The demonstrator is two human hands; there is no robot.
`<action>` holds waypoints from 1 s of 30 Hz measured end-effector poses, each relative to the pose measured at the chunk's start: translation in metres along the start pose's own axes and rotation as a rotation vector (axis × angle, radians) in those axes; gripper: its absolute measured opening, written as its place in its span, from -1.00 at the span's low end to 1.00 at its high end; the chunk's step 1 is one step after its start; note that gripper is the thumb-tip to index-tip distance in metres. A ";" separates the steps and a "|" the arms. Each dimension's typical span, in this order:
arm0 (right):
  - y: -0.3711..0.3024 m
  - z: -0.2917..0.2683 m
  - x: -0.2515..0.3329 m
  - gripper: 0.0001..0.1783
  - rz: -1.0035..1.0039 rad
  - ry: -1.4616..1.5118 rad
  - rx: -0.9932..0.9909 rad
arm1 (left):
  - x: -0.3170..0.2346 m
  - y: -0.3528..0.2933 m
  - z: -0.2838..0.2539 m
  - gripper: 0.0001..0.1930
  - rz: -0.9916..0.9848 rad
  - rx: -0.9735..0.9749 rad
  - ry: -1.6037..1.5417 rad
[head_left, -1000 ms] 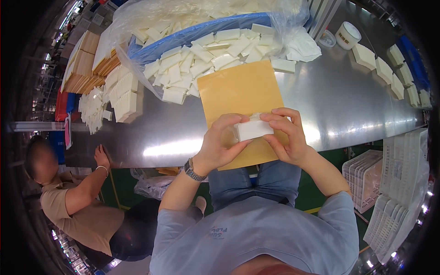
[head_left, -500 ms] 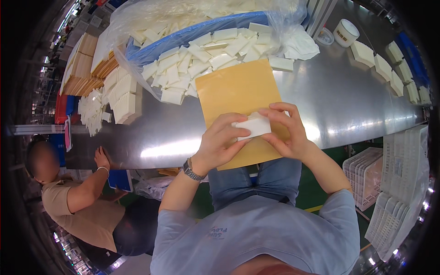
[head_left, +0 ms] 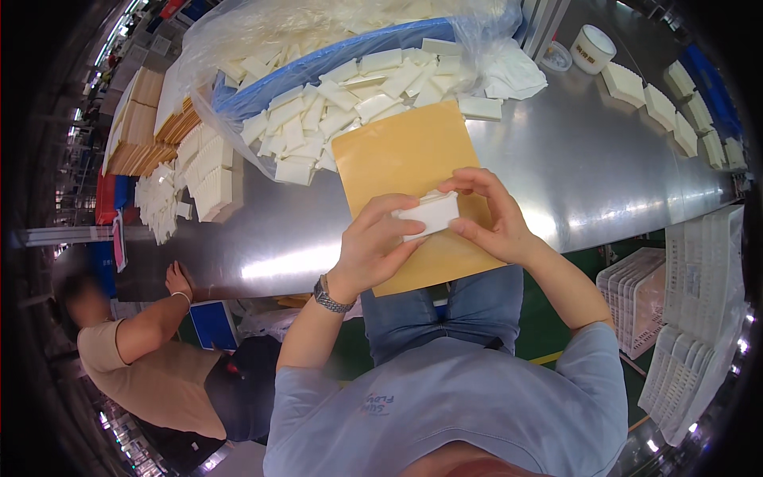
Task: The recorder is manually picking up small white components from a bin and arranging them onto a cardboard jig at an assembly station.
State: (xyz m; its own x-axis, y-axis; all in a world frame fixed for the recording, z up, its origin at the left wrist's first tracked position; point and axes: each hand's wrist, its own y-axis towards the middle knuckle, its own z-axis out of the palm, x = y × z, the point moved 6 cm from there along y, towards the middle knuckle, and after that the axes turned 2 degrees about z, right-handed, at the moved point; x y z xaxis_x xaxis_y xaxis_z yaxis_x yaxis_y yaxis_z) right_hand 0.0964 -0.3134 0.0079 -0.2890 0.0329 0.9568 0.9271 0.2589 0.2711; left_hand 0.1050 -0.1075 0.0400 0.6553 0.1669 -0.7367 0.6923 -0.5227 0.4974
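Head view: you've got one white piece point(head_left: 431, 216) up between your hands, over the tan sheet point(head_left: 405, 147) that lies on the metal table point(head_left: 310, 215) and reaches its near edge; whether the piece's underside touches the sheet, can't tell from this angle.

Your left hand point(head_left: 377, 238) has its fingers clamped on the left end, a fingertip across the pale face and the thumb low; your right hand point(head_left: 489, 219) sits round the other end, thumb by the lower corner, fingers apart from it and up near the top edge (pressing or just steadying, can't tell).

Step in hand, as I'd judge it: handling or checking this single piece, broad face tipped towards you; the left looks like the main hold, the right more like the guide.

Next move, my read: keep the left pinch firm, and let the right either close on its end or come clear; turning the piece would call for light fingertips on the edges; setting it down would call for a level wrist and a clear spot, since the loose pile point(head_left: 342, 119) of similar white pieces crowds the sheet's far side; go easy there, they'd slide.
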 end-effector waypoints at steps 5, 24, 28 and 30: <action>0.003 0.004 -0.016 -0.69 0.253 0.262 0.041 | 0.000 0.000 0.001 -0.72 0.015 -0.001 0.001; 0.033 0.021 -0.024 -0.34 -0.227 -0.530 0.329 | -0.006 -0.016 -0.002 -0.66 0.118 -0.035 0.015; 0.019 0.016 -0.005 -0.49 -0.482 -0.783 0.208 | -0.007 -0.037 -0.004 -0.49 0.178 -0.058 0.170; 0.017 0.019 0.004 -0.52 -0.479 -0.824 0.259 | 0.014 -0.043 -0.005 -0.37 -0.121 0.092 0.291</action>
State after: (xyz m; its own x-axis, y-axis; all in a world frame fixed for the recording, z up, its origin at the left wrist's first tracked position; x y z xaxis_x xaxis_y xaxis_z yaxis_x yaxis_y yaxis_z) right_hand 0.1067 -0.2908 0.0145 -0.7874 0.5059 0.3523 0.6158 0.6207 0.4853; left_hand 0.0860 -0.0786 0.0101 0.6379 0.4573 -0.6196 0.7491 -0.5553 0.3613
